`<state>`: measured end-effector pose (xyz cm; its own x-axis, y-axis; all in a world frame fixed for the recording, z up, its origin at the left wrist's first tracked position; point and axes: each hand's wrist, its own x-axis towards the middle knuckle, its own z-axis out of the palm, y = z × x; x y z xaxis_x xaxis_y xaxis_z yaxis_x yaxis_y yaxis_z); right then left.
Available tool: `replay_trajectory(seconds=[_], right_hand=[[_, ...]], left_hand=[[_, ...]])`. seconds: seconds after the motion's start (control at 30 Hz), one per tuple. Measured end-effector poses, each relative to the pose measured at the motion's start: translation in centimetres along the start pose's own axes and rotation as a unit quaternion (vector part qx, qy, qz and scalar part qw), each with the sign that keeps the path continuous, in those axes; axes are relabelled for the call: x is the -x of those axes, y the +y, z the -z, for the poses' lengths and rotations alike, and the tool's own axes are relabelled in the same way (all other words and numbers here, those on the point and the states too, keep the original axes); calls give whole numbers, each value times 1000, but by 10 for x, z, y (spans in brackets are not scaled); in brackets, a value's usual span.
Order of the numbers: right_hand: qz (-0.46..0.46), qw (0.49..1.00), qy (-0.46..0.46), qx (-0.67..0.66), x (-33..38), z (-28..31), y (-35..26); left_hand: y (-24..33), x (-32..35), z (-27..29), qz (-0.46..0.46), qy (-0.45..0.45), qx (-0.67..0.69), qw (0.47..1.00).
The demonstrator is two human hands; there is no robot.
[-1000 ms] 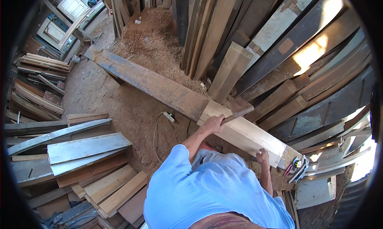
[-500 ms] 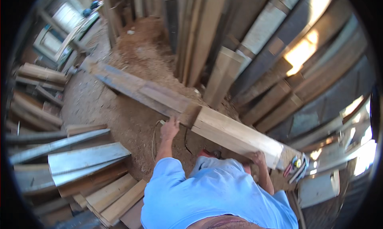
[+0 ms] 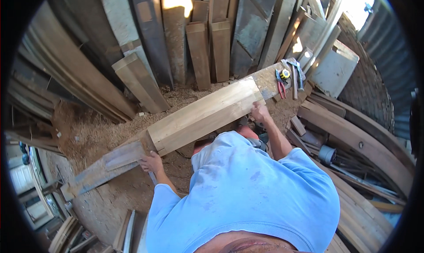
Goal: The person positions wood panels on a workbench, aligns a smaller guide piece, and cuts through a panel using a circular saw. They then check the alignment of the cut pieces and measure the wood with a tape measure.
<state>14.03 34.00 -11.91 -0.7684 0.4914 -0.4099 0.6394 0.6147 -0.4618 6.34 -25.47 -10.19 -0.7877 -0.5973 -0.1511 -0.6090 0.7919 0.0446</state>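
A pale squared timber lies across a long, worn bench plank in front of me. It seems to be two lengths side by side, with a seam along the top. My right hand is closed at its near right corner, fingers curled over the edge. Just beyond the timber's left end, my left hand rests at the plank's near edge with its fingers spread. A thin flat board lies on the plank beside that hand. My right fingertips are partly hidden and slightly blurred.
At the plank's right end lie a yellow tape measure, red-handled pliers and a hammer. Upright boards lean along the far side. Stacked timber and a grey bucket stand to my right. Sawdust covers the ground.
My view has swung to the right, bringing the tools and right-hand stacks further in. My right hand has shifted toward the timber's right end; my left stays by its left end.
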Motion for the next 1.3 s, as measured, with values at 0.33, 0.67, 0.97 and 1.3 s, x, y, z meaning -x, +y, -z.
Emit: replay_trajectory(seconds=[0.33,0.67,0.97,1.3], right_hand=[[-109,992,-16,-57,-12,57,88],[-248,827,-106,-494,-54,-24,91],[-288,815,-85,-496,-8,23,63],[-163,643,-50,-746,22,86,14]], left_hand=[[231,94,-34,-411,-232,-39,880],[292,109,-13,-376,-293,-127,870],[251,186,9,-605,-219,-162,748],[335,119,85,-612,-321,-146,708]])
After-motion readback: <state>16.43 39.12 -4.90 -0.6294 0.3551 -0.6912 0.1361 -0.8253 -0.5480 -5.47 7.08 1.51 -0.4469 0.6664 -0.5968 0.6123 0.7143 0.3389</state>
